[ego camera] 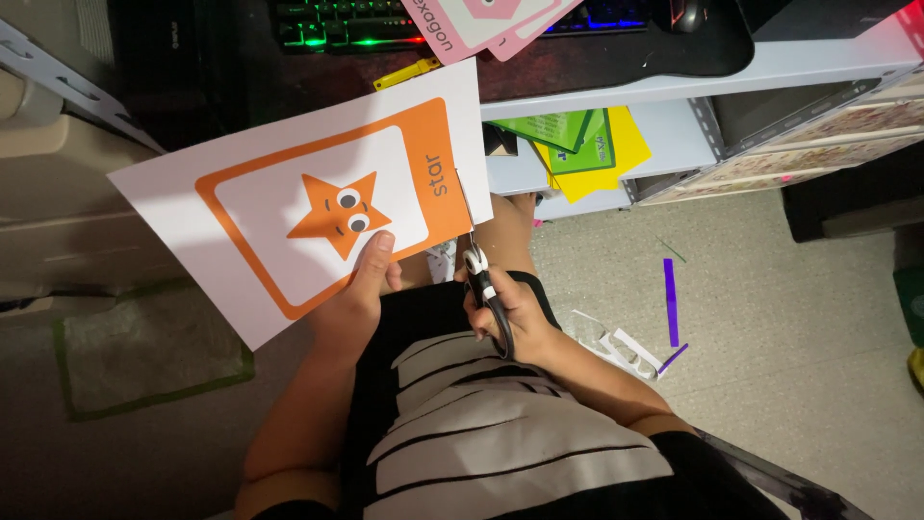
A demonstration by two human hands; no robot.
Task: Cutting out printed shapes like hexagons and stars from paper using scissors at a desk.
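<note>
1. Head view showed the paper sheet (289, 193) held above the lap, its long axis slanting from lower left up to upper right.
2. It was white, with an orange rounded frame and an orange star with eyes.
3. Left hand (361, 289) pinched its lower edge, thumb on top.
4. Right hand (505, 308) gripped black-handled scissors (478, 265), blades pointing up into the sheet's right edge.

Home desk corner, backlit keyboard (351, 24), mouse (685, 13), shelf (674, 91) of coloured papers (616, 144)

The left hand (364, 289) pinches with thumb flat on top, forearm raised. The right hand (505, 313) is closed, fingers curled, wrist bent inward.
</note>
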